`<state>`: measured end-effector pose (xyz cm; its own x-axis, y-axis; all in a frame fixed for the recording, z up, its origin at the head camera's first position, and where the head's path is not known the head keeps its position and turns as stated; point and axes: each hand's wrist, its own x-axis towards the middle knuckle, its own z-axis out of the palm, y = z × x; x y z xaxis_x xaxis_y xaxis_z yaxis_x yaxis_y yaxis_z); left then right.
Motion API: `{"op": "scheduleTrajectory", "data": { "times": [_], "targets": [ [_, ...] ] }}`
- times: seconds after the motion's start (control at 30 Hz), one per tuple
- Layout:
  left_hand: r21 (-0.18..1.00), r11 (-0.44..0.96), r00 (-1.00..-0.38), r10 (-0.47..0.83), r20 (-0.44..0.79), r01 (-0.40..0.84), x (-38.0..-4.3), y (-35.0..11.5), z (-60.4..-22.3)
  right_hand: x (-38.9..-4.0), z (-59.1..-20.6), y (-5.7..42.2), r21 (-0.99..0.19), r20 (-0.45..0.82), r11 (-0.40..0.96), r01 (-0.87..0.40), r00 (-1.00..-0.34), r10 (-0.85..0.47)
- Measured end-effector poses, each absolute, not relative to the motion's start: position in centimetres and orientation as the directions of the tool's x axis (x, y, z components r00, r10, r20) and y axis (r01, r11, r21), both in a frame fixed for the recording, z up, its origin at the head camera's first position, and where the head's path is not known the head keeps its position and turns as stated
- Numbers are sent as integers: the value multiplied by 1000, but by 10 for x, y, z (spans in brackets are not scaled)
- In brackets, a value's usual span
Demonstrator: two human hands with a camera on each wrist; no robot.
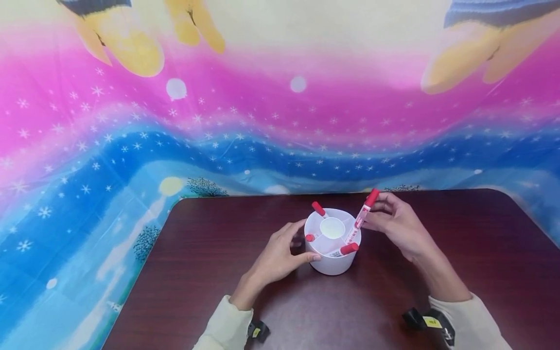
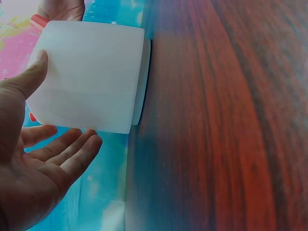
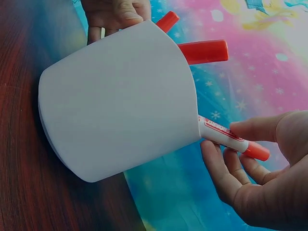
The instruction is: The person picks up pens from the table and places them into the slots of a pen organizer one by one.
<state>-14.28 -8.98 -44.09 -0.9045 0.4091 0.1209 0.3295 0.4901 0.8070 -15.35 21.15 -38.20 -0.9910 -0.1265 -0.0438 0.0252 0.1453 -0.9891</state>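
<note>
A white round pen holder [image 1: 334, 266] with divided compartments stands on the table. My left hand [image 1: 275, 255] holds it at the left, thumb against the near wall by the rim and fingers around the far left side. In my right hand [image 1: 400, 226], thumb and fingers pinch a red-capped white marker [image 3: 224, 134] near its cap. That marker leans to the right, its lower end inside a right-hand compartment. Three other markers are in the holder: one cap at the back [image 1: 318, 209], one low cap at the left [image 1: 310, 237], and a tilted marker at the front [image 1: 349, 249].
The dark red-brown wooden table [image 1: 197, 287] extends around the holder on both sides. Behind its far edge hangs a colourful cloth [image 1: 262, 112] with snowflakes. Black straps with yellow labels sit at both wrists, over light sleeves [image 1: 468, 323].
</note>
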Motion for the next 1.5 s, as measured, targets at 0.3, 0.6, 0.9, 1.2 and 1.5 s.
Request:
{"op": "scheduleTrajectory", "data": {
  "times": [0.3,0.6,0.9,1.2,1.5],
  "targets": [
    [793,513,-907,404,117,330,-141,-89,-441,-153,-383,209,-979,-41,205,17,-993,-111],
    [796,507,-907,405,118,330,-142,-89,-441,-153,-383,208,-968,-30,252,3,-994,-106],
    [792,512,-906,406,118,333,-142,-89,-442,-152,-384,206,-965,-25,261,-3,-994,-104],
    [794,519,-910,401,101,316,-140,-88,-443,-148,-381,210,-961,-3,275,-21,-996,-88],
    [781,530,-907,408,108,331,-141,-89,-440,-149,-376,216,-954,27,296,-47,-997,-72]
  ]
}}
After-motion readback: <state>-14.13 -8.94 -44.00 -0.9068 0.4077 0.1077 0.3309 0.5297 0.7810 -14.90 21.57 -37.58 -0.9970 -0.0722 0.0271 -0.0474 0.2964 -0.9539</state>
